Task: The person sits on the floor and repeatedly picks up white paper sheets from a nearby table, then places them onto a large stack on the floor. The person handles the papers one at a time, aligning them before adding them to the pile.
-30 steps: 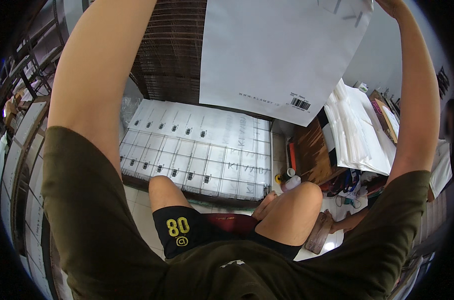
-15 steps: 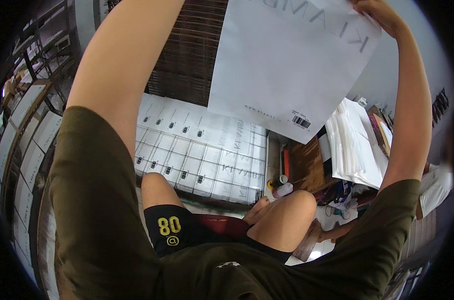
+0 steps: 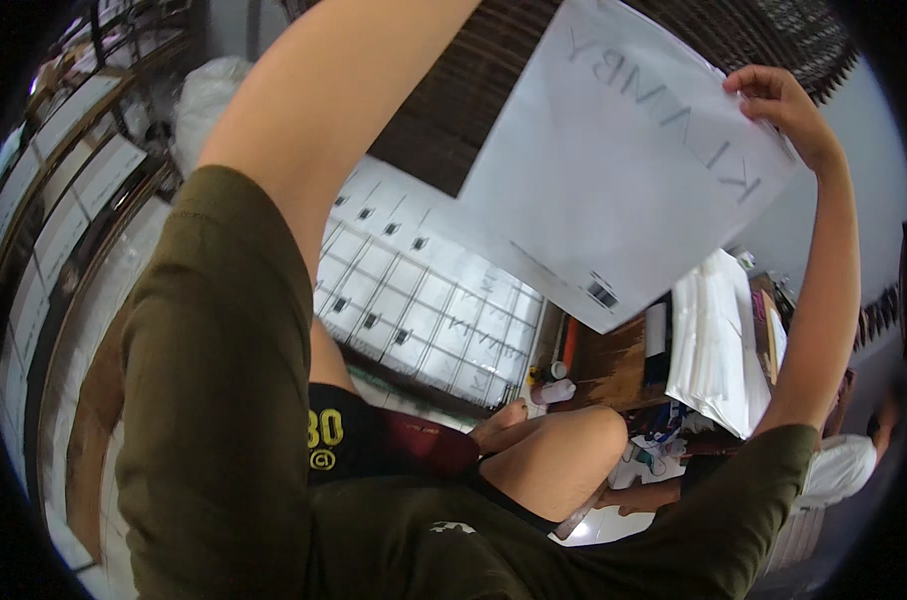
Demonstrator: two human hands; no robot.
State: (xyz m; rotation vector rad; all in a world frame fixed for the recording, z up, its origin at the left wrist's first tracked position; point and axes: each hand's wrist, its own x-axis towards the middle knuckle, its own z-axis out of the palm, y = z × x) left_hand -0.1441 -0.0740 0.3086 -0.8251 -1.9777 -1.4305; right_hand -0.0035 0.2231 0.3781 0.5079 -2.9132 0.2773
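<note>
A large, thin white printed sheet (image 3: 613, 190), perhaps plastic, hangs in front of me at the upper right, with dark lettering along its top and a small barcode near its lower corner. At its upper right edge my right hand (image 3: 783, 110) is closed, pinching the sheet between thumb and fingers. My left forearm rises out of the upper edge of the picture, so my left hand is hidden. Below and left of the held sheet, more white printed sheets (image 3: 413, 250) lie flat under a wire grid rack (image 3: 428, 285).
Brown raised wire racks (image 3: 423, 130) stand behind the sheet. On a worn wooden table (image 3: 613, 360) at right sits a stack of white sheets (image 3: 708, 340). A bottle (image 3: 553, 391) stands near it. Another rack (image 3: 48, 240) lines the left. A person in white (image 3: 835, 470) is at far right.
The view has shifted and tilted. The sheet now appears lower and further right, showing more lettering. My right hand has come fully into view, still pinching its edge.
</note>
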